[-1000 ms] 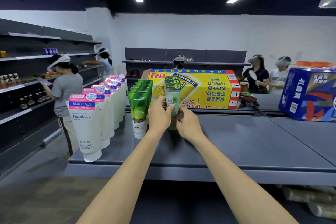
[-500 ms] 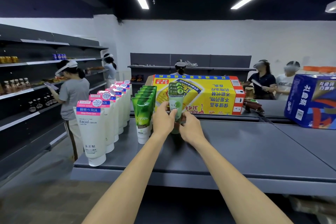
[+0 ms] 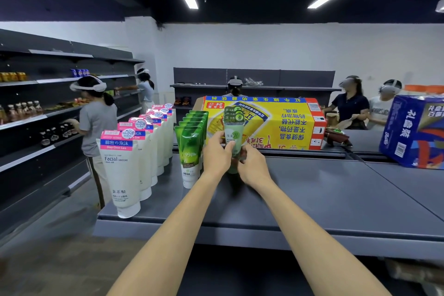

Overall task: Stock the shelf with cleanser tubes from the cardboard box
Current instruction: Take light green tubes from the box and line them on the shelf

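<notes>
Cleanser tube [image 3: 232, 138] gripped upright, green tubes [image 3: 192, 142] left, yellow box [image 3: 269, 122] behind

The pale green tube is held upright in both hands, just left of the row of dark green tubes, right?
Not quite. The head view shows both hands, left hand and right hand, holding the pale green tube upright, but it is just right of the row of dark green tubes, not left.

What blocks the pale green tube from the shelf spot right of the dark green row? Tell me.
Nothing visible does. Both hands, left hand and right hand, hold the pale green tube upright just right of the dark green row; the shelf there looks bare.
</notes>
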Demonstrator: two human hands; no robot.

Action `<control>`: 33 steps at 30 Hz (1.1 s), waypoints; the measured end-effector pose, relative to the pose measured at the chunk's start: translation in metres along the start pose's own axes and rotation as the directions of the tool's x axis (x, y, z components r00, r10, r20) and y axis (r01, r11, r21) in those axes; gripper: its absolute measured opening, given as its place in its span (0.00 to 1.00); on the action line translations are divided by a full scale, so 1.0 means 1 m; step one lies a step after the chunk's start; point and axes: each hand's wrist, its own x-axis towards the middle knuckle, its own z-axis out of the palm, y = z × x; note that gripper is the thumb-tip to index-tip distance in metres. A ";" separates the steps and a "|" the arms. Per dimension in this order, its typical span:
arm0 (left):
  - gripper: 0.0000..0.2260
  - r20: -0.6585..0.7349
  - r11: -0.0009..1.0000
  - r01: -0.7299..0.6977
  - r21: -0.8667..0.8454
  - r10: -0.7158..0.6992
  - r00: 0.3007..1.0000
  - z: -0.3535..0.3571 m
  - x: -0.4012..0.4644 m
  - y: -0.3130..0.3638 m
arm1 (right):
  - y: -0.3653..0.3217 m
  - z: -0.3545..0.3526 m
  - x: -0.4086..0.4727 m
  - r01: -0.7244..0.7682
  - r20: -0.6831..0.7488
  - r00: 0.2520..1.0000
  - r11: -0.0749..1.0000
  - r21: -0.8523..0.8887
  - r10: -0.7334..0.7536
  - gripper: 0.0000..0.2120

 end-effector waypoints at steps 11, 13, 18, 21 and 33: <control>0.11 -0.001 0.999 -0.007 -0.043 0.006 1.000 0.003 0.002 -0.004 | 0.001 0.002 0.001 -0.020 0.012 1.000 1.000 0.012 0.020 0.11; 0.11 0.000 0.999 -0.003 -0.043 0.003 1.000 0.003 0.002 -0.004 | 0.003 0.003 0.002 -0.020 0.016 1.000 1.000 0.019 0.020 0.12; 0.15 -0.008 0.997 0.025 -0.073 -0.026 1.000 0.002 -0.007 -0.001 | -0.005 -0.004 -0.002 -0.021 0.055 0.998 1.000 0.014 0.020 0.15; 0.20 -0.058 0.998 -0.029 -0.062 0.025 0.998 0.003 -0.021 0.001 | -0.006 -0.009 -0.007 -0.038 0.081 0.996 0.999 -0.021 0.039 0.22; 0.21 -0.025 0.988 -0.135 -0.081 0.133 0.991 -0.020 -0.038 0.033 | -0.015 -0.037 -0.042 -0.022 -0.010 1.000 0.998 0.066 0.023 0.27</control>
